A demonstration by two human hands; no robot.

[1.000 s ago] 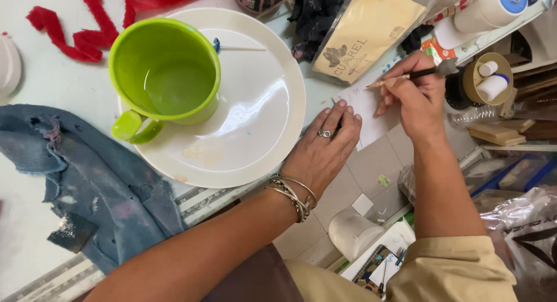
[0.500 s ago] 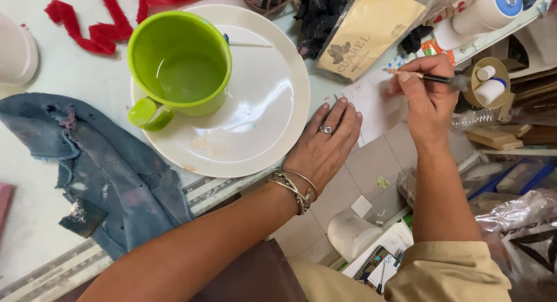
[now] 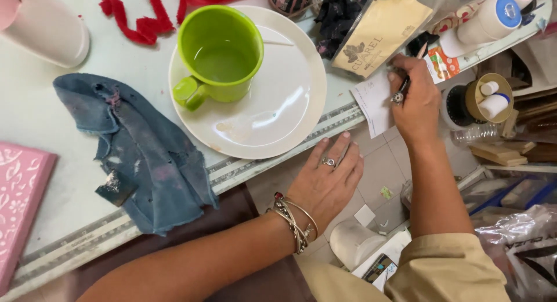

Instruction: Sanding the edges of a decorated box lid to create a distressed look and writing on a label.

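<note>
Now: your right hand [image 3: 413, 99] pinches the brush [image 3: 401, 92] over the paper slip [image 3: 374, 102]; left hand [image 3: 328, 180], open below the plate [image 3: 290, 113], should pin the slip.

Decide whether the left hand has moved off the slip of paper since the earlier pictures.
Yes. The left hand has slid off the white paper slip, back toward the person, and now lies below the table edge, while the right hand stays on the slip.

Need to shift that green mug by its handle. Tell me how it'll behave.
The green mug holds liquid, so it probably slops if jerked. It stands on a glossy white plate, so a push likely slides it. Its wide base suggests it is unlikely to tip.
</note>
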